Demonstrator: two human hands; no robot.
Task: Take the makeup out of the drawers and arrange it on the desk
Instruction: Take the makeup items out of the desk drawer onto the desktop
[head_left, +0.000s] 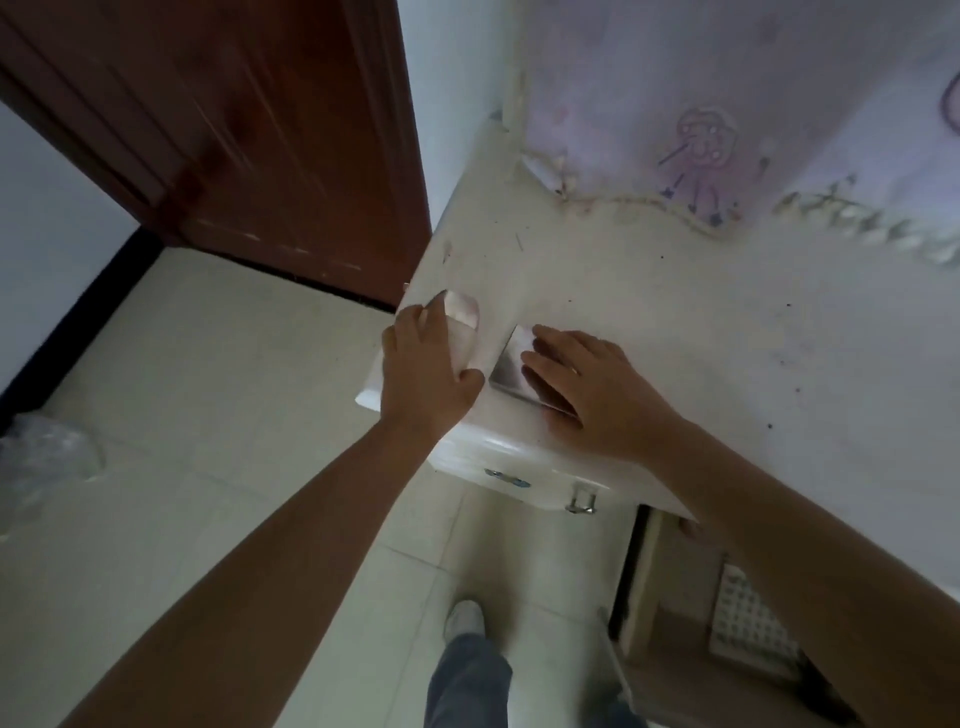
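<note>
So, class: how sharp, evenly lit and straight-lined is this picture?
Head view: soft motion blur throughout; wide-angle bending tilts the door; dull, even light; faint sheen on the silver case under the right hand; left hand smeared.

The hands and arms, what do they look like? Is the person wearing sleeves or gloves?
No gloves and no sleeves show. The left hand and right hand are bare, and both forearms are bare as far as the picture reaches. The picture is too blurred to tell whether there is a ring or watch.
</note>
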